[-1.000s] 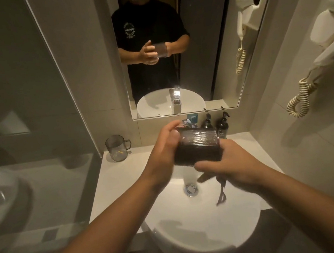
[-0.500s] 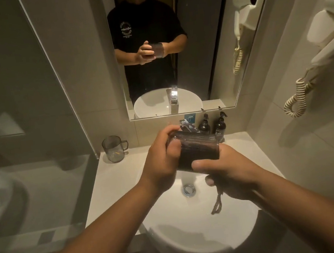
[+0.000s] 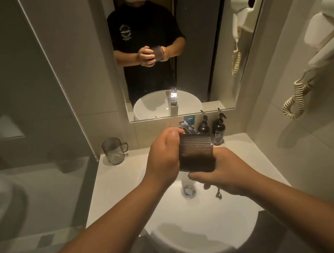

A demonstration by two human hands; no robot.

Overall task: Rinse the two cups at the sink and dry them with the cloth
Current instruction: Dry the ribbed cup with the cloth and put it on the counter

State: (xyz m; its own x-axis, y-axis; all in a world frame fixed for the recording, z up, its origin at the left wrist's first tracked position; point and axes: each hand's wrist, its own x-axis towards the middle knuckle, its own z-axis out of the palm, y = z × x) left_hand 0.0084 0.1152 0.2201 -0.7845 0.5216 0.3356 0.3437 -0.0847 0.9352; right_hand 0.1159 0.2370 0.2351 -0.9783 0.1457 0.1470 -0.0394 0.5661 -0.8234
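Head view: a dark ribbed translucent cup point(image 3: 195, 154) is held on its side above the round white sink basin point(image 3: 203, 227), probably so drips fall in. Its long axis runs near-to-far; which end is the mouth I cannot tell. The left hand point(image 3: 163, 158) curls its grip round the cup's left side. The right hand point(image 3: 228, 173) cradles it from below, fingers curled. A second, clear grey handled cup point(image 3: 113, 151) stands upright on the white desk point(image 3: 121, 174), well apart.
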